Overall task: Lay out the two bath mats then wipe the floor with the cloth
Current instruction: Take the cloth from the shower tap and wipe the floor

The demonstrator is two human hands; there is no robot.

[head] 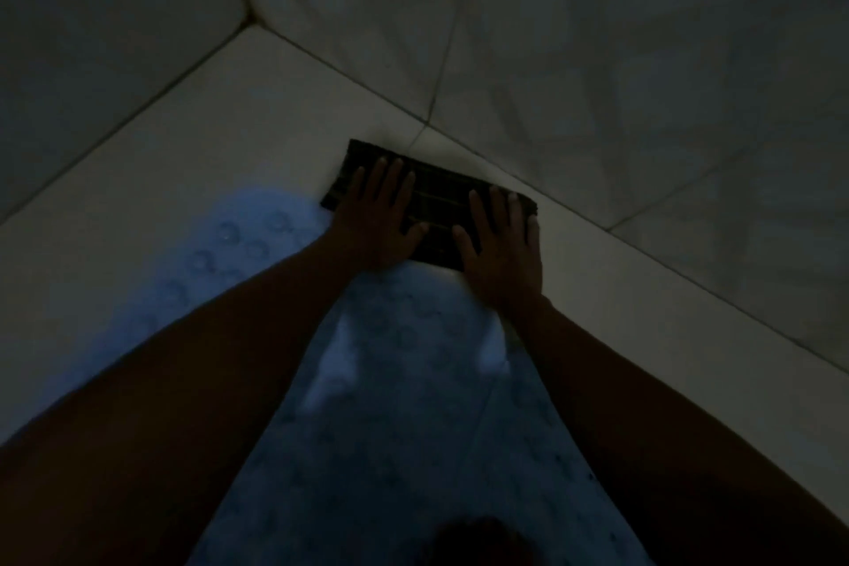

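The scene is very dim. A dark folded cloth (pixel 436 198) lies flat on the pale tiled floor (pixel 193 142) close to the base of the right wall. My left hand (pixel 381 216) presses on the cloth's left part with fingers spread. My right hand (pixel 503 244) presses on its right part, fingers spread too. Just behind the cloth, toward me, lies a translucent bluish bath mat (pixel 399 381) with round suction-cup marks, spread flat between and under my forearms. Only one mat can be made out.
Two tiled walls meet in a corner (pixel 250 18) at the upper left. The right wall (pixel 620 83) runs diagonally just beyond the cloth. Bare floor tiles show to the left of the mat and along the right wall.
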